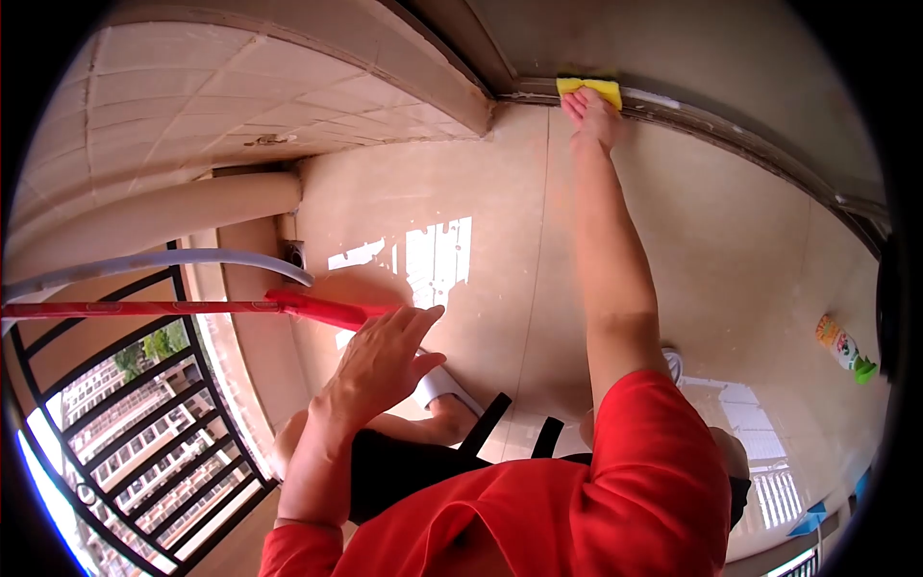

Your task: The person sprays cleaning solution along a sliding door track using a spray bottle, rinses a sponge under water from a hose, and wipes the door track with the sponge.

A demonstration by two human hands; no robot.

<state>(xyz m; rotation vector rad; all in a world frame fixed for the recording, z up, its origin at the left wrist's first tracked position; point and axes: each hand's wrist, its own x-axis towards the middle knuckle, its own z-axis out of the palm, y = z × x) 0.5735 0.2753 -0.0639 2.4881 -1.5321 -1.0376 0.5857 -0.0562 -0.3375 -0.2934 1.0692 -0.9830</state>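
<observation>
At the far side of the floor, my right hand (pixel 594 117) is closed on a yellow sponge (pixel 606 89). A dark edge shows along the sponge's top, and it is against the bottom rail (pixel 663 103) of a glass door. My left hand (pixel 377 363) hangs above my bent knee, fingers stretched out and thumb apart, with nothing visible in it. In view it overlaps the end of a red long-handled tool (pixel 317 306), whose head looks like a broom or dustpan; whether they touch I cannot tell.
A spray bottle (pixel 844 348) with a green top lies at the right. Left stand a tiled wall (pixel 192 87), a thick pipe (pixel 192 202), a grey hose (pixel 183 258) and black railing (pixel 144 423). A blue object (pixel 808 519) sits lower right. Sunlit patches mark the tiled floor (pixel 481 192).
</observation>
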